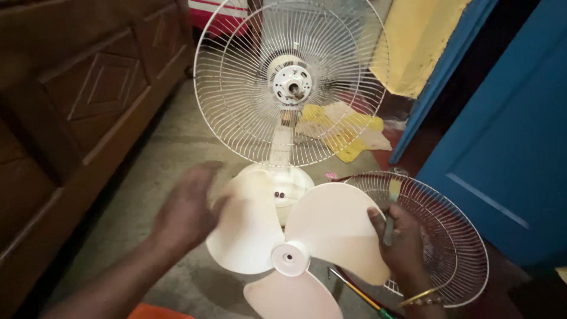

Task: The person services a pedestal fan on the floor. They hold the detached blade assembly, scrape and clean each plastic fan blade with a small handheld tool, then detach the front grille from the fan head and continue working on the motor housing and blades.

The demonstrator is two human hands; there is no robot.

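**Cream fan blade held over a bare wire cage**

Along the left edge of the frame stands a dark wooden cabinet (88, 100), its panels carved with raised diamond mouldings and a dull polish. Beside it runs the floor (153, 171), grey, rough and mottled like worn concrete.

The left hand (186, 212) comes in from the lower left, motion-blurred, its fingers curled loosely against the edge of the left lobe of the fan blade (295, 236); how firmly they press I cannot tell. The blade sits at lower centre: smooth, matte cream plastic, three broad rounded lobes spreading from a short cylindrical hub with a small hole in its middle.

Behind it, in the upper centre, the fan (289, 88) stands upright. Its rear guard is a shallow dish of thin white wires fanning out from a round white motor face with a bare shaft at the middle. A slim neck drops to a rounded cream base with two small dark knobs, partly hidden by the blade.

Behind the guard lies a crumpled yellow-and-white cloth (348, 133) on the floor.

The right hand (401, 242), a gold bangle at its wrist, pinches the right lobe's edge, thumb on top; its fingers also close around a slender greyish tool handle. Under it lies the front guard (455, 236), a domed wire grille, flat on the floor. A thin screwdriver (354, 289) with a yellow shaft lies at the bottom, just beside it. A smooth blue door (502, 147) fills the right.
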